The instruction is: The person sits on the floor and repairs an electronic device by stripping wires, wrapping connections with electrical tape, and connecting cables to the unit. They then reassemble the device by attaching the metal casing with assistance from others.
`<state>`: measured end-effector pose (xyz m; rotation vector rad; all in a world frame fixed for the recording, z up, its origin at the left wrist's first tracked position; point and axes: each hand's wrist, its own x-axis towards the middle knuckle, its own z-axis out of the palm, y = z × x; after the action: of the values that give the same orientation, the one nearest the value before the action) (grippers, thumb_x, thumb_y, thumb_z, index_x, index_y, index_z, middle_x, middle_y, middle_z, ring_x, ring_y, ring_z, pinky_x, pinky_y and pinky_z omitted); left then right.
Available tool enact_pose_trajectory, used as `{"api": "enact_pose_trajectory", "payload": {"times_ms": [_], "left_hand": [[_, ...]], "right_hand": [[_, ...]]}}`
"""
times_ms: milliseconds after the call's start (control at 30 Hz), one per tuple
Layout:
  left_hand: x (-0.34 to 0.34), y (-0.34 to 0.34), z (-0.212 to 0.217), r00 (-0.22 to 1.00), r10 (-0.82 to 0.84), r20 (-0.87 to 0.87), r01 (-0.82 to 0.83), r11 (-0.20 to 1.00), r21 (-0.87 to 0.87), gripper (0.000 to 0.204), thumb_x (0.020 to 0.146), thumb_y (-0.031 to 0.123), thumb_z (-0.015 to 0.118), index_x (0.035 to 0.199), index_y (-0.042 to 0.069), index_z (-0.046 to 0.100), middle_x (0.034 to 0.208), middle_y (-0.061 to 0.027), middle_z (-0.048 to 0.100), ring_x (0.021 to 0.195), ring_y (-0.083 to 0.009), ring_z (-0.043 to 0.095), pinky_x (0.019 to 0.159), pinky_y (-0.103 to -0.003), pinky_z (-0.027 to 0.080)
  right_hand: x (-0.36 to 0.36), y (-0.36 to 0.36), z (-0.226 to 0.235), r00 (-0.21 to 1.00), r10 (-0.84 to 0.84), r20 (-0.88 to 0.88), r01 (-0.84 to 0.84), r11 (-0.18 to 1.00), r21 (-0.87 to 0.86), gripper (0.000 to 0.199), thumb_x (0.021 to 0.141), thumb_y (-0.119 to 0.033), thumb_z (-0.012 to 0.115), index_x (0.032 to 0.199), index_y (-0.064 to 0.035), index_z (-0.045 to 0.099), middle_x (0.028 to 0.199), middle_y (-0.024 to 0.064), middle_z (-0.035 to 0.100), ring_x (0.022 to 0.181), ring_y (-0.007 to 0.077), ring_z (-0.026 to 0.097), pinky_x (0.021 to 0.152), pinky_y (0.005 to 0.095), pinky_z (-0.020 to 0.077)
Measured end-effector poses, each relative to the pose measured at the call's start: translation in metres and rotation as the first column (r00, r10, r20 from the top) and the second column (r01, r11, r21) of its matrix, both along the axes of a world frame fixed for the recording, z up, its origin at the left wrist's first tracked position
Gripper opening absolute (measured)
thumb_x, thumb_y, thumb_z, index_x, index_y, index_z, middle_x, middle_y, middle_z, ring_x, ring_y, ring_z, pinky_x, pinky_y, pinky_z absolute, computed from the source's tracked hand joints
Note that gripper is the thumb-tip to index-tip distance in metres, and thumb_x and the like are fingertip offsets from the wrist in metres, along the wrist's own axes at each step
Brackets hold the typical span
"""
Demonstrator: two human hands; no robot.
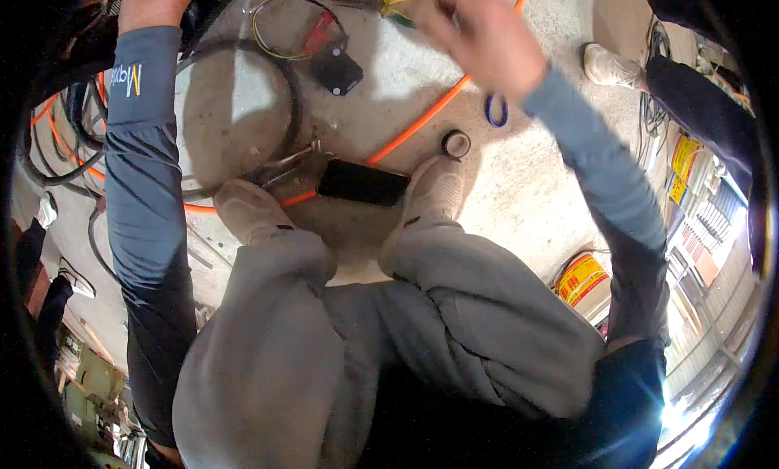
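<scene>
At the upper left, my left hand (159, 2) reaches toward dark machinery; its fingers lie beyond the picture's edge. My right hand (491, 43) is smeared by motion at the top, with its fingers bent toward the left, and what they hold, if anything, cannot be made out. Just left of its fingertips is a yellow-and-green object (398, 6), too blurred to name. A small black box (337, 70) lies on the floor between my hands, beside a red piece (320, 32) and a loop of thin wires (258, 32).
Between my shoes is a black phone-like slab (362, 182). A tape roll (456, 144) and a blue ring (497, 110) lie near my right shoe. An orange hose (422, 122) crosses the floor. Thick black cable (294, 104) coils at left. A yellow-and-red labelled bucket (584, 281) stands at right; another person's shoe (610, 66) shows.
</scene>
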<state>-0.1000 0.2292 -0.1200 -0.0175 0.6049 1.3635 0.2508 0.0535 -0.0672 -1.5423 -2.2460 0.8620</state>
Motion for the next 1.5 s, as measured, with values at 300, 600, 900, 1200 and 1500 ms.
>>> {"api": "enact_pose_trajectory", "payload": {"times_ms": [300, 600, 900, 1200, 1500], "left_hand": [[0.005, -0.010, -0.001, 0.977, -0.139, 0.160, 0.150, 0.987, -0.057, 0.025, 0.109, 0.012, 0.048, 0.126, -0.005, 0.057, 0.118, -0.0198, 0.062, 0.107, -0.0296, 0.060, 0.089, -0.038, 0.052], [0.069, -0.229, 0.030, 0.138, -0.408, -0.903, 0.645, 0.729, -0.230, 0.035, 0.108, 0.025, 0.057, 0.133, 0.001, 0.063, 0.112, -0.0051, 0.068, 0.100, -0.0128, 0.062, 0.090, -0.029, 0.051], [0.087, -0.250, 0.068, 0.355, -0.406, -0.842, 0.712, 0.702, -0.038, 0.038, 0.096, 0.009, 0.073, 0.133, 0.004, 0.064, 0.114, -0.0043, 0.065, 0.102, -0.0125, 0.062, 0.093, -0.029, 0.050], [0.074, -0.232, 0.060, 0.360, -0.257, -0.897, 0.520, 0.853, -0.036, 0.016, 0.095, 0.008, 0.072, 0.110, 0.002, 0.069, 0.099, -0.0056, 0.067, 0.094, -0.0149, 0.066, 0.085, -0.030, 0.053], [0.044, -0.186, 0.045, -0.066, 0.364, -0.929, 0.496, 0.820, 0.286, 0.008, 0.092, 0.006, 0.069, 0.098, 0.002, 0.070, 0.098, -0.0161, 0.065, 0.086, -0.0342, 0.066, 0.075, -0.037, 0.053]], "right_hand": [[0.087, -0.185, -0.069, 0.912, 0.298, 0.281, -0.259, 0.951, -0.167, 0.014, 0.087, -0.015, 0.063, 0.100, -0.0111, 0.065, 0.110, 0.0123, 0.060, 0.095, 0.0318, 0.064, 0.075, 0.0446, 0.0522], [0.084, -0.165, -0.066, 0.980, 0.197, 0.000, -0.195, 0.968, -0.158, 0.023, 0.086, -0.010, 0.076, 0.107, -0.0062, 0.068, 0.113, 0.0121, 0.058, 0.103, 0.0296, 0.059, 0.086, 0.0358, 0.0484], [-0.023, -0.079, 0.024, 0.885, -0.034, -0.464, -0.089, 0.966, -0.241, 0.021, 0.088, -0.010, 0.075, 0.107, -0.0020, 0.069, 0.107, 0.0149, 0.060, 0.098, 0.0308, 0.062, 0.085, 0.0384, 0.0516], [-0.075, -0.057, 0.028, 0.847, -0.264, -0.461, 0.114, 0.938, -0.327, 0.037, 0.090, -0.013, 0.078, 0.122, -0.0017, 0.064, 0.100, 0.0155, 0.067, 0.088, 0.0281, 0.066, 0.078, 0.0369, 0.0531], [-0.115, 0.006, -0.002, 0.860, -0.194, -0.472, -0.010, 0.919, -0.395, 0.032, 0.099, -0.017, 0.072, 0.125, -0.0001, 0.066, 0.087, 0.0042, 0.071, 0.078, 0.0069, 0.062, 0.068, 0.0250, 0.0501]]}}
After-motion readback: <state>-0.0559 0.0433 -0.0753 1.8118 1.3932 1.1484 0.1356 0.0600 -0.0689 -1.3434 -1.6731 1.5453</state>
